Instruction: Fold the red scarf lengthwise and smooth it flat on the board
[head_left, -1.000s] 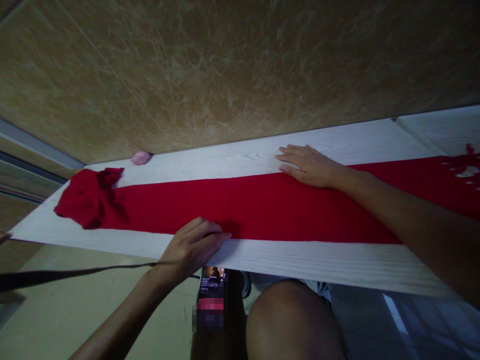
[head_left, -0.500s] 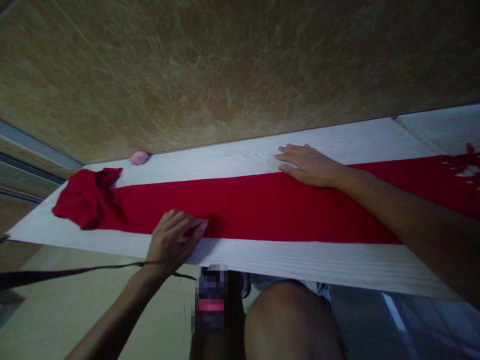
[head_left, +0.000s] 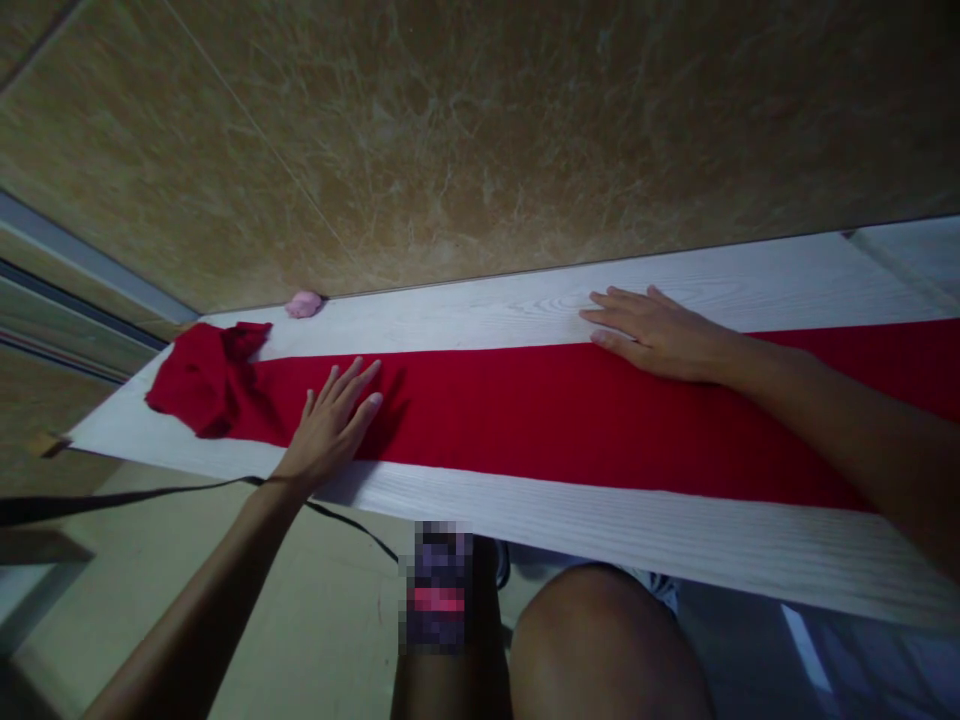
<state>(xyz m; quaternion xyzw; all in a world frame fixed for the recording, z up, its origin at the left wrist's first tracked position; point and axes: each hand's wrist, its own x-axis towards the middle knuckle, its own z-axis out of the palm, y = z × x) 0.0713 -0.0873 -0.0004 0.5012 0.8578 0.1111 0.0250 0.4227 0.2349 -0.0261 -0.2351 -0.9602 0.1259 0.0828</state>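
Note:
A long red scarf (head_left: pixel 487 410) lies stretched flat along a narrow white wood-grain board (head_left: pixel 465 325). Its left end is bunched up in a loose heap, and its right end runs out of view. My left hand (head_left: pixel 330 425), open with fingers spread, is over the scarf just right of the heap; whether it touches the cloth I cannot tell. Across the scarf's far edge lies my right hand (head_left: pixel 660 335), open and palm down, its fingertips reaching the white surface. My right forearm covers part of the cloth.
A brown marbled wall (head_left: pixel 480 140) rises along the board's back edge. Against it sits a small pink lump (head_left: pixel 304 304). A black strap (head_left: pixel 150 493) passes below my left forearm. My knee (head_left: pixel 600 640) is under the board's front edge.
My left hand has gone from pinched fingers near the scarf's front edge to spread fingers further left and back. My right hand stays flat in place. The view has shifted slightly.

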